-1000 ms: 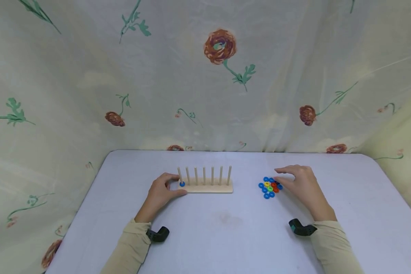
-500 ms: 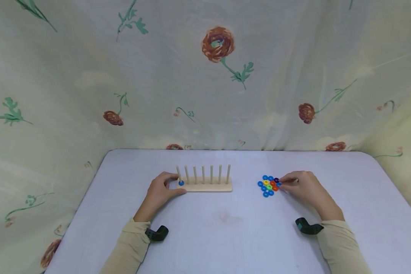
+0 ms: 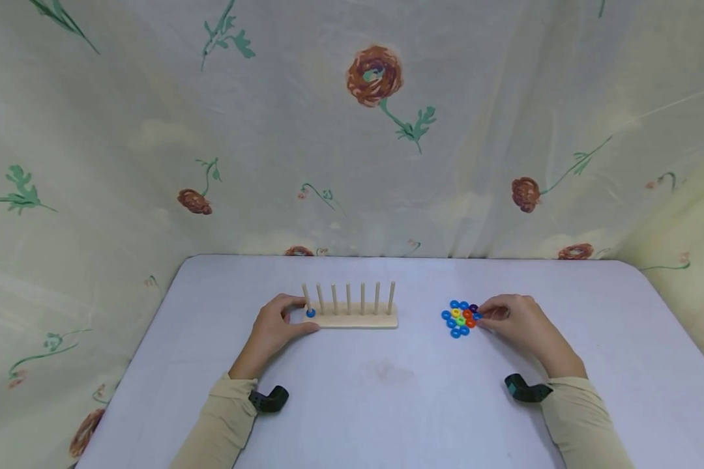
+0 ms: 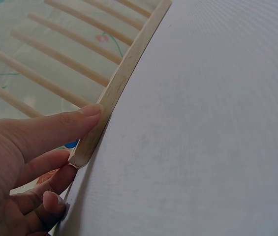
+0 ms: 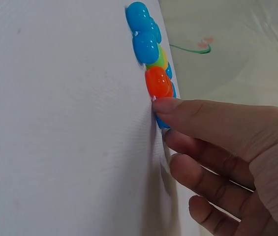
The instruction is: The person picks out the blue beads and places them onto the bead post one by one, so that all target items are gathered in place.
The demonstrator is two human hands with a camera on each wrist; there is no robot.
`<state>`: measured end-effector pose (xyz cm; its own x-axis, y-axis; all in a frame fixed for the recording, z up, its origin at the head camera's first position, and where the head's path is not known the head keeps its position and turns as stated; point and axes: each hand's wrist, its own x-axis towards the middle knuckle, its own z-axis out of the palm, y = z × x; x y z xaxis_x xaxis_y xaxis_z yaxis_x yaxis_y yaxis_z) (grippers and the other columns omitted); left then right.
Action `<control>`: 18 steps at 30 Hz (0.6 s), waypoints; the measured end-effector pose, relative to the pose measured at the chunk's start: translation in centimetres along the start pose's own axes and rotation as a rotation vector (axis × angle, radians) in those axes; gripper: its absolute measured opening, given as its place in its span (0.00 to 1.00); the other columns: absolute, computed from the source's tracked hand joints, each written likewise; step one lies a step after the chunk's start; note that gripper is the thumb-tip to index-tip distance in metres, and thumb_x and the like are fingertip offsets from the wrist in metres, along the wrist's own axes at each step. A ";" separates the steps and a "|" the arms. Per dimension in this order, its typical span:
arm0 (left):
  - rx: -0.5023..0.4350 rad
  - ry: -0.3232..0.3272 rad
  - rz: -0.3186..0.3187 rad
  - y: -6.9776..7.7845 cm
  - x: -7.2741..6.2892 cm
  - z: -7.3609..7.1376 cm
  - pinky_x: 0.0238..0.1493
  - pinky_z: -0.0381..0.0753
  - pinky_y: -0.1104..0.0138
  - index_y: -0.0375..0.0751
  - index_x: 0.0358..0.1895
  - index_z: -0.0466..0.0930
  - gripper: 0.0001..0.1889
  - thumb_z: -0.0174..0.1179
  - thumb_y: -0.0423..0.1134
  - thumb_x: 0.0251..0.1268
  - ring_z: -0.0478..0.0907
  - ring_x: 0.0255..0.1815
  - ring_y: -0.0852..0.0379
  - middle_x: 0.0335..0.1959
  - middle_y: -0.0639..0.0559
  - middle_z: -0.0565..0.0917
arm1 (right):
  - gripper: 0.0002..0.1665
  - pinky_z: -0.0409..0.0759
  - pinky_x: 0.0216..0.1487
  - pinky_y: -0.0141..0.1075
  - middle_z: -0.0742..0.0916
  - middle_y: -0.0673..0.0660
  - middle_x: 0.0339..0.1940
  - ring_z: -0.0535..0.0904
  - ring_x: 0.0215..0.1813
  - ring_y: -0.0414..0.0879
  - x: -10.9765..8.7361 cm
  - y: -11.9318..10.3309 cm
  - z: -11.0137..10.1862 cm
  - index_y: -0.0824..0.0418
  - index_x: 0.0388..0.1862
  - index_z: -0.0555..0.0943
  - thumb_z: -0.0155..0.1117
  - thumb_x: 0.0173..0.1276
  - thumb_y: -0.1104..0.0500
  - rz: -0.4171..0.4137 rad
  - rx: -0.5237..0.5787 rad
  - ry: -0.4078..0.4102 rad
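My left hand [image 3: 274, 329] grips the left end of a wooden peg rack [image 3: 358, 321], thumb along the front edge. In the left wrist view the thumb presses the rack's long side, and other fingers lie around its end. Several upright pegs stand in a row on it, and a blue ring [image 3: 310, 313] sits at the foot of the leftmost one. Over to the right, my right hand [image 3: 519, 322] pinches a blue ring [image 5: 162, 122] between thumb and forefinger at the edge of a cluster of rings. An orange-red ring [image 5: 157, 82] lies right beside the thumb tip.
The cluster holds several blue rings, a yellow ring [image 3: 455, 313], a green ring [image 3: 460, 321], orange-red ones and a dark purple ring [image 3: 473, 308]. Everything lies on a white-covered table [image 3: 364, 404]. A flower-patterned curtain [image 3: 270, 130] hangs behind its far edge.
My right hand's thumb and forefinger have come together from a wide spread onto a blue ring at the cluster's right edge. The left hand and the rack stay in place.
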<state>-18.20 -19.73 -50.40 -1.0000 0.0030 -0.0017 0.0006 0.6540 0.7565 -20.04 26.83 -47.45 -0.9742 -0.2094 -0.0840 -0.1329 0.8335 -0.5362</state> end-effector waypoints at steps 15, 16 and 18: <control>-0.021 0.003 -0.002 0.2 -0.1 -0.1 0.30 0.65 0.69 0.42 0.58 0.86 0.30 0.83 0.44 0.48 0.67 0.29 0.57 0.40 0.48 0.79 | 0.13 0.76 0.38 0.35 0.87 0.52 0.35 0.77 0.39 0.47 -0.3 0.1 -0.2 0.59 0.47 0.90 0.76 0.66 0.55 -0.012 -0.008 0.028; -0.020 0.004 0.000 0.1 0.0 -0.1 0.30 0.65 0.69 0.42 0.58 0.86 0.31 0.83 0.44 0.48 0.67 0.29 0.57 0.40 0.48 0.80 | 0.13 0.75 0.38 0.35 0.87 0.52 0.35 0.77 0.39 0.47 -0.3 0.1 -0.2 0.59 0.47 0.90 0.76 0.66 0.55 -0.012 -0.009 0.035; -0.019 0.005 0.000 0.1 0.0 -0.1 0.30 0.65 0.69 0.42 0.58 0.86 0.31 0.83 0.44 0.48 0.67 0.29 0.57 0.40 0.48 0.80 | 0.13 0.74 0.36 0.34 0.87 0.53 0.35 0.77 0.38 0.47 -0.4 0.0 -0.3 0.58 0.47 0.89 0.75 0.67 0.55 -0.014 -0.009 0.049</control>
<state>-18.18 -19.70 -50.28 -1.0000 -0.0005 0.0017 0.0010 0.6398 0.7685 -19.76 27.08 -47.13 -0.9801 -0.1955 -0.0352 -0.1476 0.8353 -0.5296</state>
